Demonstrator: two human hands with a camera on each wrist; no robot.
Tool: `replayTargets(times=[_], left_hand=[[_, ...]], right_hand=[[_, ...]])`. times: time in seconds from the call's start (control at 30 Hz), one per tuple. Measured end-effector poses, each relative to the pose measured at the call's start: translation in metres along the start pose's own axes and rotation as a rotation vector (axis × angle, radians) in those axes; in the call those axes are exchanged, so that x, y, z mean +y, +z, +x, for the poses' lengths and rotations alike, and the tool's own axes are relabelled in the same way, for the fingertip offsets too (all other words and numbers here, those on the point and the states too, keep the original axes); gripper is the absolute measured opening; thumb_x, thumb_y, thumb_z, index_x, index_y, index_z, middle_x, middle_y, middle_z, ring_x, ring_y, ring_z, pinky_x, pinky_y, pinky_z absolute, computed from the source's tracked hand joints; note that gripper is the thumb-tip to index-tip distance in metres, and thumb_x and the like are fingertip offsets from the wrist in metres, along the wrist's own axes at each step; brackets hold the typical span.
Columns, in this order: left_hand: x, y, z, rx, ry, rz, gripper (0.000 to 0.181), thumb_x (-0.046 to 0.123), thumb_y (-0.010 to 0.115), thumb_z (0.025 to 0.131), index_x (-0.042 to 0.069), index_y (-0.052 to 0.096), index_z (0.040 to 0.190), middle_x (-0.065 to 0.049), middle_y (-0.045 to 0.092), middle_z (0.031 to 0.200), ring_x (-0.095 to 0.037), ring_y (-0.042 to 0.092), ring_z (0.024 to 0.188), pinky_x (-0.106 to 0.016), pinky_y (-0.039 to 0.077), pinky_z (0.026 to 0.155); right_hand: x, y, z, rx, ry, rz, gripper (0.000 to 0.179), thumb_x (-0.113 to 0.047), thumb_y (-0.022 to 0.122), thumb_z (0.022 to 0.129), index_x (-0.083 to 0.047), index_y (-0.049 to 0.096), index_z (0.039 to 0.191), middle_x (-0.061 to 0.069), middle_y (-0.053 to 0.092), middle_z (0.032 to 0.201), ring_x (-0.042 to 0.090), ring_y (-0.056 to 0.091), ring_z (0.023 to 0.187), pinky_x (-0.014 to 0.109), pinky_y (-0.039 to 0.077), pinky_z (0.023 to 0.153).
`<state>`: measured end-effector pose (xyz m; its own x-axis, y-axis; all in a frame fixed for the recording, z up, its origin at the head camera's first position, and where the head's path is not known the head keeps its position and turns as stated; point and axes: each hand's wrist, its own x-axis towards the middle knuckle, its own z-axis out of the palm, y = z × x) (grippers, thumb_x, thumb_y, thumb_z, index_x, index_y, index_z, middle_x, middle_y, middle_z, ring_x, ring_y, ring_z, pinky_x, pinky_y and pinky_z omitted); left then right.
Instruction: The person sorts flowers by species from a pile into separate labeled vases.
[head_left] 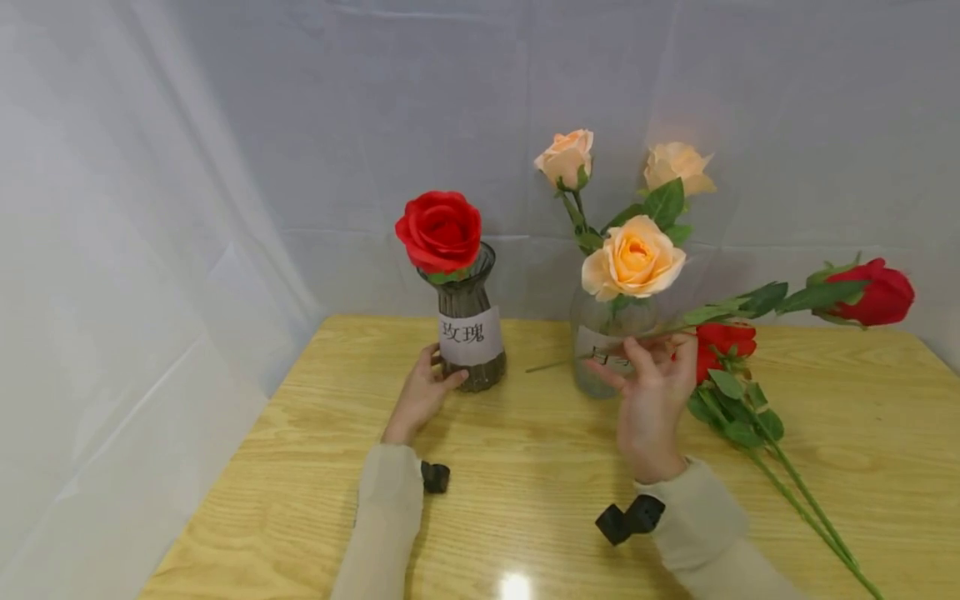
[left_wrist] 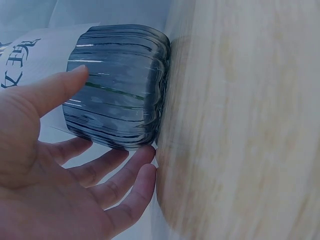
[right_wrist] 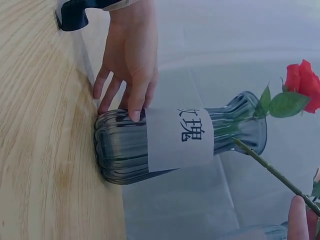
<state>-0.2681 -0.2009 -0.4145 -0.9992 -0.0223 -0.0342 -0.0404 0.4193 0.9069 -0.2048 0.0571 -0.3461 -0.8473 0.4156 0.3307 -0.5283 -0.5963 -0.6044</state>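
My left hand [head_left: 420,396] holds the lower part of a grey ribbed glass vase [head_left: 486,375], thumb on one side and fingers on the other, as the left wrist view shows. The vase stands upright, with a white label [head_left: 471,333] round its middle and one red rose [head_left: 441,232] in it. My right hand [head_left: 651,408] pinches the stem of another red rose [head_left: 873,292] in front of a clear glass vase [head_left: 588,379]. This rose's bloom points right, and its stem end points left. In the right wrist view the stem [right_wrist: 272,171] overlaps the grey vase near its neck.
Several peach roses [head_left: 636,257] stand in the clear vase, whose label is partly behind my right hand. Red roses [head_left: 726,340] with leafy green stems [head_left: 795,483] lie on the wooden table [head_left: 517,483] at the right. A pale cloth [head_left: 390,108] hangs behind.
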Motion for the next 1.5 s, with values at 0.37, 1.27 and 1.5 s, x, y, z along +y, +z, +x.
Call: replayTargets(times=[0.37, 1.27, 1.5], left_hand=[[0.0, 0.0, 0.0, -0.005, 0.017, -0.001, 0.071, 0.012, 0.064, 0.1, -0.005, 0.023, 0.156, -0.033, 0.035, 0.153, -0.049, 0.041, 0.136, -0.056, 0.037, 0.112], [0.0, -0.001, 0.0, -0.017, 0.023, -0.008, 0.072, 0.012, 0.065, 0.1, -0.005, 0.023, 0.157, -0.033, 0.034, 0.153, -0.05, 0.04, 0.137, -0.056, 0.036, 0.112], [0.001, -0.002, -0.001, -0.015, 0.02, 0.003, 0.071, 0.012, 0.064, 0.101, -0.006, 0.023, 0.156, -0.034, 0.035, 0.153, -0.05, 0.04, 0.136, -0.057, 0.037, 0.112]], right_hand=[[0.014, 0.013, -0.001, -0.021, -0.114, -0.02, 0.02, 0.015, 0.051, 0.096, 0.002, 0.051, 0.111, 0.021, 0.055, 0.104, 0.027, 0.064, 0.083, 0.045, 0.062, 0.069], [0.03, 0.064, 0.007, -0.224, -0.388, -0.102, 0.013, 0.018, 0.055, 0.091, 0.011, 0.055, 0.102, 0.012, 0.064, 0.096, 0.026, 0.069, 0.09, 0.044, 0.061, 0.079], [0.031, 0.079, 0.01, -0.258, -0.442, -0.105, 0.013, 0.016, 0.056, 0.093, 0.009, 0.057, 0.103, 0.01, 0.064, 0.099, 0.027, 0.068, 0.095, 0.045, 0.06, 0.084]])
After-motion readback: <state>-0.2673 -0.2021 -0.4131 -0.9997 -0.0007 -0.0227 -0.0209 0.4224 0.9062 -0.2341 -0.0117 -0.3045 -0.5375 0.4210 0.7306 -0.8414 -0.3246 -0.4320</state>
